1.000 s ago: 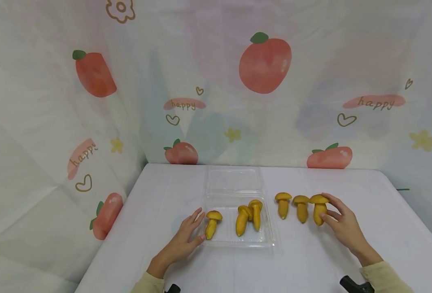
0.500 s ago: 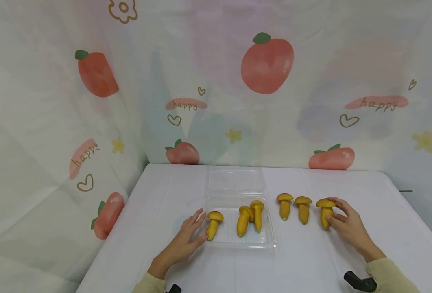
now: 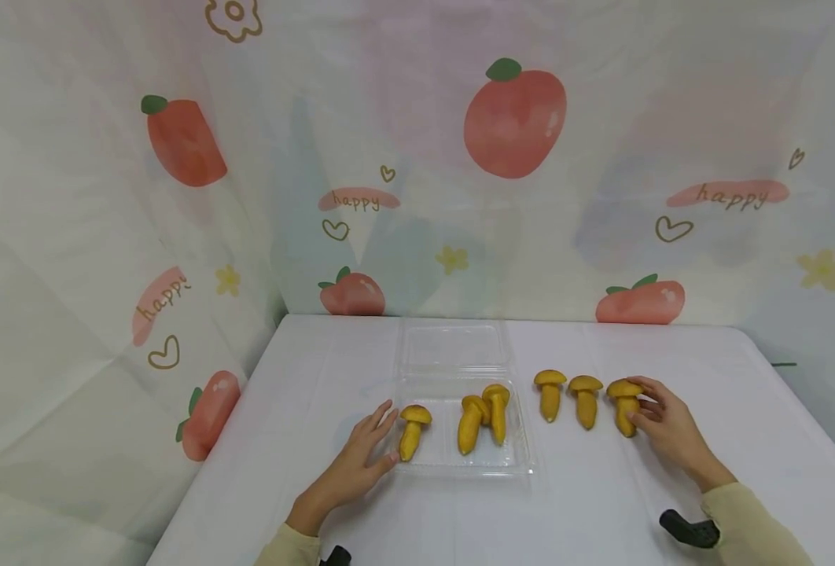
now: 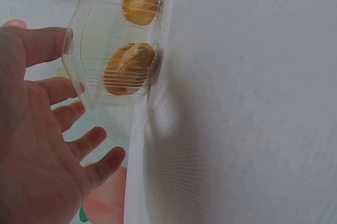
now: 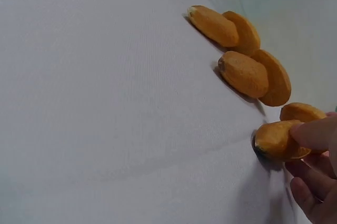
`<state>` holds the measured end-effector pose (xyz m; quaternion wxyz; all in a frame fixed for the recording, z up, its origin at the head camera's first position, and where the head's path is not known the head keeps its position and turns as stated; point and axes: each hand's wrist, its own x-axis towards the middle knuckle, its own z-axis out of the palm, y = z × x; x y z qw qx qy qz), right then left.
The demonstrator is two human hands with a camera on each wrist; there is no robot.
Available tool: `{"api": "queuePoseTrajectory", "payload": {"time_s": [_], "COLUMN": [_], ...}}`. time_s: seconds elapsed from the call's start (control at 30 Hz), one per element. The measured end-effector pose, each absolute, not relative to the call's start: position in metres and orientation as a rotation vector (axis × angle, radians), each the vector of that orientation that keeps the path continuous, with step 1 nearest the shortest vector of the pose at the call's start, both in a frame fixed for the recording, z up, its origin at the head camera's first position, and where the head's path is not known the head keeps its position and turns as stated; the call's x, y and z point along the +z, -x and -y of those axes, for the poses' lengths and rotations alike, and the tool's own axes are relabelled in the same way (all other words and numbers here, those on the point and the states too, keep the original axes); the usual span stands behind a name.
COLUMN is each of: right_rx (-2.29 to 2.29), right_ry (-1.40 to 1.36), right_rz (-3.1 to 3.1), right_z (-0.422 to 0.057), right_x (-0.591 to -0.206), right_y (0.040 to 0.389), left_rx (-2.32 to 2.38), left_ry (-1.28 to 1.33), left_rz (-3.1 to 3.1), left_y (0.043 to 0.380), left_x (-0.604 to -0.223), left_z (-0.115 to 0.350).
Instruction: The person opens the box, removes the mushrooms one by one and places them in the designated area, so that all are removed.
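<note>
Cream sleeves reach in over the near side of a white table. The left hand, fingers spread and gripping nothing, has its thumb against the rim of a clear box, detail seen closest from the left wrist. The right hand pinches a mushroom; the right wrist view shows a dark patch at its stem's tip that the head view does not. Only the head view takes in all six: three inside the box, two loose to its right, one held at the row's right end. That one sits between thumb and fingers, thumb on stem, cap pointing away. Beyond, the single lid lies folded back before a backdrop printed with five red fruits.
</note>
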<state>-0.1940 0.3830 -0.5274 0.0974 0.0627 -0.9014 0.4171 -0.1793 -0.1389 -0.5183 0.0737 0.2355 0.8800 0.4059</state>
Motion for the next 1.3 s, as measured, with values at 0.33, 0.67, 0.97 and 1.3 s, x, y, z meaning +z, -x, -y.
{"api": "queuePoseTrajectory", "payload": {"time_s": [0.33,0.67,0.97,1.3], "right_rx": [1.199,1.189,1.275,1.301], "right_ry": [-0.213,-0.21,-0.138,-0.109], "right_rz": [2.723,2.73,2.79,2.793], "right_z": [-0.3926,-0.3938,-0.3928,-0.3933], "right_x": [-0.5292,-0.528,-0.5271,-0.5276], "right_y": [0.2017,0.2017,0.1966,0.1954], "left_rx": [1.235,1.231,1.226,1.226], "left_ry": [-0.709,-0.713,-0.696,-0.703], "left_rz": [-2.636,-2.642,-2.638,-2.647], "left_y": [0.1824,0.1836,0.1806,0.1802], "left_x": [-0.5171,-0.5194,-0.5201,-0.5199], "left_z": [0.1375,0.1382,0.1394,0.1396]}}
